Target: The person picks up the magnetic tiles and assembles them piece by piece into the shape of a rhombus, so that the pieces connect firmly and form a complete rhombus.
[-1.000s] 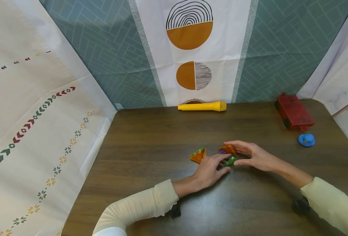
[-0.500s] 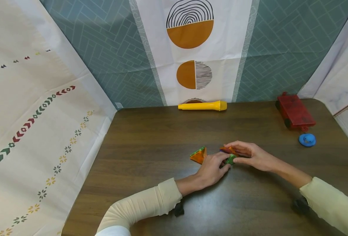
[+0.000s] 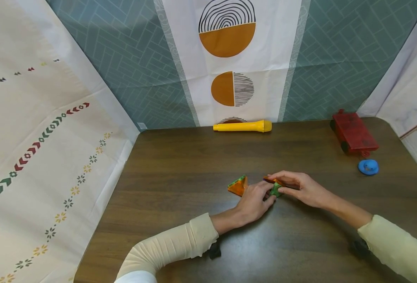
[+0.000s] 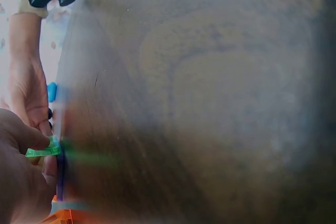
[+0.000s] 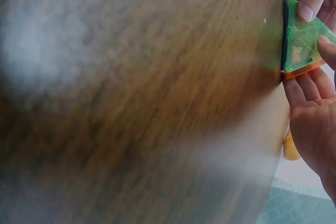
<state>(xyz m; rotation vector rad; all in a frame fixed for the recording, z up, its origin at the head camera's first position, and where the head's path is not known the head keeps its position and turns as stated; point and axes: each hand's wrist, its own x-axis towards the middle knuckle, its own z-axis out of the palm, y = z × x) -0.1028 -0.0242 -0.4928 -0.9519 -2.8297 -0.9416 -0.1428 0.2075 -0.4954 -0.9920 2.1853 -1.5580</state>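
Observation:
My left hand holds a see-through green triangular magnetic tile, its thumb pressed on the face. From the other side my right hand pinches the same group, with its thumb at the green tile and its fingers against an orange magnetic tile. The green and orange tiles stand tilted up along a purple tile that lies on the table. Close beside my left hand is a small pyramid of orange and green magnetic tiles, partly covered by that hand.
A yellow toy microphone lies along the table's back edge. At the back right are a red toy wagon and a blue rubber duck. Patterned cloth hangs behind the brown wooden table and at its sides.
The green tile has tilted up from lying low, and the orange tile has leaned inward toward it. My hands have barely shifted. The other pyramid stays put.

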